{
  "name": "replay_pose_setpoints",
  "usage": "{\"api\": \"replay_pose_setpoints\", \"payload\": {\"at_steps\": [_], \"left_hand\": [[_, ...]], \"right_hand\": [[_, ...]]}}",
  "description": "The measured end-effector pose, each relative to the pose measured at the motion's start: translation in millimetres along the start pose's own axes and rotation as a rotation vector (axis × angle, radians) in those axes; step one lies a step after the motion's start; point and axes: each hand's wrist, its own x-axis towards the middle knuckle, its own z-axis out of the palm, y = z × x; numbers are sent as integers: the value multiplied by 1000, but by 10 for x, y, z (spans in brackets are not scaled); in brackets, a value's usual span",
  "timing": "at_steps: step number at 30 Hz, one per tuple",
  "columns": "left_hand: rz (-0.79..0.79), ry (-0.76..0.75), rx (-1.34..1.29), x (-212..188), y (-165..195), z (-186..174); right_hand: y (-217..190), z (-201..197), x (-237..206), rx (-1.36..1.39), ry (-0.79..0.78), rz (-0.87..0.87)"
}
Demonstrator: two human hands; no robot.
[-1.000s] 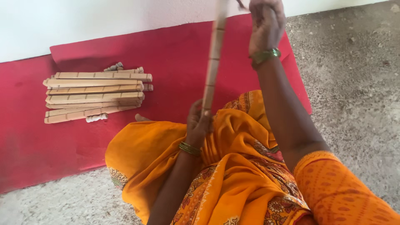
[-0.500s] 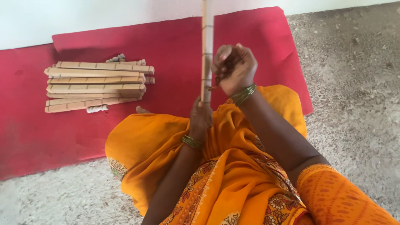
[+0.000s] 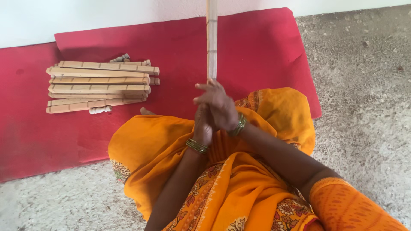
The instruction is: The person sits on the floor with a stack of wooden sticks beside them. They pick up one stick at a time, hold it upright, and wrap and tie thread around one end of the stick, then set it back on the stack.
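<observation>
both hands sit at the bottom of one upright stick [image 3: 211,40] over the lap: the right hand [image 3: 218,105] lies on top with fingers half spread and loose, and the left hand [image 3: 203,126] is tucked under it, so i can't tell if its fingers grip the stick. the stick stands over the red mat [image 3: 261,51]. looks like one stick in hand, with the whole stack [image 3: 100,85] lying untouched off to the left.

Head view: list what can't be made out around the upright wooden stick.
- Wooden stick: top cut off by the upper edge.
- Its lower end: hidden behind the right hand.
- Left hand: fingers covered by the right hand.
- Small pieces behind the wooden slats: too small.
</observation>
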Motion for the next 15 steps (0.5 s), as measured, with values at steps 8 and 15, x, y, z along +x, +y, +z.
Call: {"api": "replay_pose_setpoints", "payload": {"at_steps": [8, 15], "left_hand": [[47, -69, -2, -8, -153, -139], [81, 52, -184, 7, -35, -105]], "right_hand": [[-348, 88, -214, -802, -224, -479], [-376, -14, -103, -126, -189, -342]]}}
